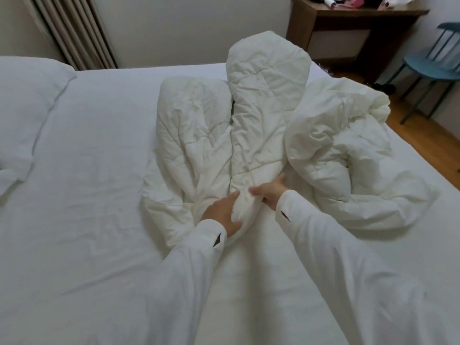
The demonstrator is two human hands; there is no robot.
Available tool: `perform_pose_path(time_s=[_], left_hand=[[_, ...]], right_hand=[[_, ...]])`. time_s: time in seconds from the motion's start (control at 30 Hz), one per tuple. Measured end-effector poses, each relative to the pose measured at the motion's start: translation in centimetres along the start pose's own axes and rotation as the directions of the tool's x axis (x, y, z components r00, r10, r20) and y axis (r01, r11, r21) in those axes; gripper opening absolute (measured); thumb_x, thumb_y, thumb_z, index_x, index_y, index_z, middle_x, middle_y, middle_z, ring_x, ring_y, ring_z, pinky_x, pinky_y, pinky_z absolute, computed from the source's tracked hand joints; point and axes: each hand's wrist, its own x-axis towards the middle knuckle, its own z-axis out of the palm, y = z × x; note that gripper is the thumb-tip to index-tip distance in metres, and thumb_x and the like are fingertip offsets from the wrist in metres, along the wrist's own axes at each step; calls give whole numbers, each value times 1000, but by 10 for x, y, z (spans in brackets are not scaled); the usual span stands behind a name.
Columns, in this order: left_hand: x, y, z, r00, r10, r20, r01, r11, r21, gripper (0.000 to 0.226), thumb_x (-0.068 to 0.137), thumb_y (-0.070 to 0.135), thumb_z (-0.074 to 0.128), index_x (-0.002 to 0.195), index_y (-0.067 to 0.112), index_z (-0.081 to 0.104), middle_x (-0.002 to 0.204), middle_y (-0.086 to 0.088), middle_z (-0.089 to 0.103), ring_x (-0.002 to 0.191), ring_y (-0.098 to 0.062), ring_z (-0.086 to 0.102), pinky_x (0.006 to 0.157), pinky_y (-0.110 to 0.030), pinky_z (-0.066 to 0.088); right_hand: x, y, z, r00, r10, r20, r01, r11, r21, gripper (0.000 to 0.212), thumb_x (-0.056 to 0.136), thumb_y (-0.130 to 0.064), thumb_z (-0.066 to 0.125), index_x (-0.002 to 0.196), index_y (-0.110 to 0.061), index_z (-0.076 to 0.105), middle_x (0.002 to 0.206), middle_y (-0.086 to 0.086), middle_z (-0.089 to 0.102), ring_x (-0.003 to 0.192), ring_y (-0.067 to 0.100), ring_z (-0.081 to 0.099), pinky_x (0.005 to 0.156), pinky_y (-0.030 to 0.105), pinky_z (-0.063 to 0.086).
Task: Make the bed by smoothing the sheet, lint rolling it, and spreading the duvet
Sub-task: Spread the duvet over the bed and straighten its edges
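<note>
Nearest the camera, two white sleeves run up from 6 o'clock to the hands at frame centre. The left hand (pixel 222 212) grips a bunched fold at the near end of the duvet (pixel 261 125), fingers curled round the fabric. The right hand (pixel 270 191), just beside it at 2 o'clock, pinches the same fold, thumb on top; its fingers are partly hidden under the cloth.

The duvet lies crumpled in a heap on the sheet (pixel 94 195), its tallest ridge running from the grip toward 12 o'clock, further folds spilling toward 2 o'clock and the bed's right edge. The bulk therefore lies ahead of both hands. The pillow (pixel 27 105) rests at 9 o'clock, well apart.

Judgement: spreading calls for drawing the held edge apart and toward the pillow; both hands are equally near.
</note>
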Motion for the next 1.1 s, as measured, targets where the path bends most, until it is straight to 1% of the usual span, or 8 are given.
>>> perform_pose_path(time_s=[0.2, 0.33, 0.5, 0.67, 0.77, 0.9, 0.97, 1.1], left_hand=[[-4, -11, -14, 987, -158, -43, 116, 864, -491, 53, 82, 9, 58, 133, 24, 53, 105, 2, 53, 90, -14, 53, 81, -18, 40], [-26, 14, -44, 969, -155, -192, -61, 605, -794, 66, 88, 34, 63, 145, 30, 30, 136, 1, 40, 118, -14, 48, 95, -22, 38], [-46, 48, -47, 970, -8, -242, -124, 843, -524, 107, 77, 18, 72, 149, 36, -6, 156, 5, 4, 143, -15, 9, 114, -30, 15], [-60, 37, -43, 999, 32, -27, -39, 933, -357, 67, 90, 4, 42, 147, 35, 24, 147, -1, 39, 136, -22, 36, 105, -21, 25], [-82, 37, -38, 980, 107, 166, -50, 948, -314, 50, 90, 19, 47, 139, 25, 43, 141, -3, 47, 133, -22, 41, 106, -25, 30], [-123, 22, -22, 908, 189, 375, -26, 916, -400, 81, 61, 47, 50, 137, 19, 50, 138, -7, 52, 130, -20, 45, 107, -33, 36], [-135, 11, -26, 888, 135, 440, 33, 935, -353, 72, 62, 34, 51, 133, 22, 54, 133, -4, 55, 126, -21, 48, 101, -30, 41], [-150, -8, -35, 776, -40, 630, 94, 994, -54, 63, 59, 23, 61, 122, 20, 61, 119, 0, 58, 111, -22, 55, 84, -27, 50]], right_hand=[[-37, 16, 11, 931, -343, 121, 358, 801, -481, 78, 77, 12, 50, 149, -14, 31, 138, 1, 40, 128, 18, 39, 107, 26, 31], [-91, 47, -4, 890, -315, 328, 453, 544, -706, 70, 80, 3, 51, 143, -27, 38, 123, -1, 43, 113, 14, 44, 92, 19, 34], [-156, 101, -20, 869, -162, 468, 494, 340, -800, 62, 87, -7, 50, 141, -34, 42, 125, 1, 45, 106, 28, 55, 85, 32, 43], [-204, 108, -45, 906, -324, 271, 423, 708, -566, 50, 82, -25, 75, 123, -44, 55, 109, -14, 42, 96, 10, 53, 80, 15, 41], [-205, 63, -62, 921, -390, 6, 355, 831, -428, 86, 73, -34, 83, 145, -30, 35, 134, -9, 28, 126, 13, 42, 101, 27, 41], [-182, -8, -62, 910, -352, -219, 297, 922, -247, 144, 51, -55, 89, 151, -35, -13, 159, 3, 5, 145, 21, 16, 117, 46, 25], [-173, -15, -66, 908, -308, -286, 222, 929, -296, 137, 60, -30, 90, 150, -40, -14, 159, 9, 9, 143, 26, 25, 114, 44, 32], [-180, 29, -60, 957, -289, 19, 229, 714, -662, 89, 77, 8, 59, 151, -30, 27, 148, 9, 41, 135, 28, 42, 106, 29, 38]])
